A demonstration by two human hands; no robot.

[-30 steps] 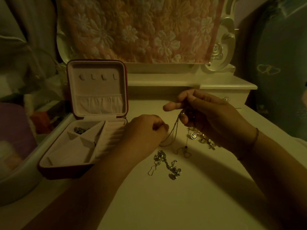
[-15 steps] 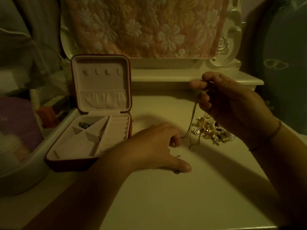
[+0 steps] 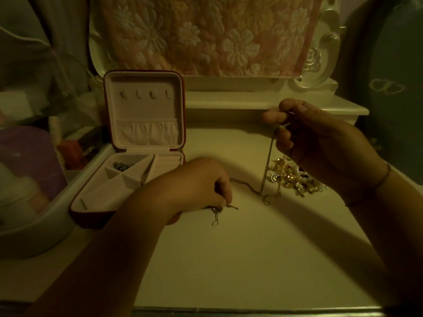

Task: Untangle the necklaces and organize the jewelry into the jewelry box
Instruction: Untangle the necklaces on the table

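From the head camera, my only view, I read this as the untangling step, with nothing on its way to the box yet. My right hand (image 3: 320,145) is raised above the table (image 3: 229,259), thumb and fingers pinched on the top of a thin chain (image 3: 268,156). The chain hangs straight down from that pinch, touches the table below, then trails across toward my left hand (image 3: 199,181).

That hand sits low on the table, fingers curled, gripping a small tangle (image 3: 217,210) whose loose strands poke out just under the knuckles. I cannot tell whether it also catches the chain's far end, which disappears at the fingers.

Directly beneath my right hand lies the gold pile (image 3: 290,177) of mixed pieces. The hanging chain passes just beside it, and a loop at the bottom looks touching or snagged there.

The jewelry box (image 3: 144,81) stands open beyond my left hand, lid upright. One dark piece (image 3: 122,165) lies in a rear compartment, and the compartments I can see besides look bare.

Next, I judge, the right hand should lift slowly while the left anchors, watching that bottom loop. If it drags the pile, I would stop and pick it loose. The dim light makes fine links hard to follow.
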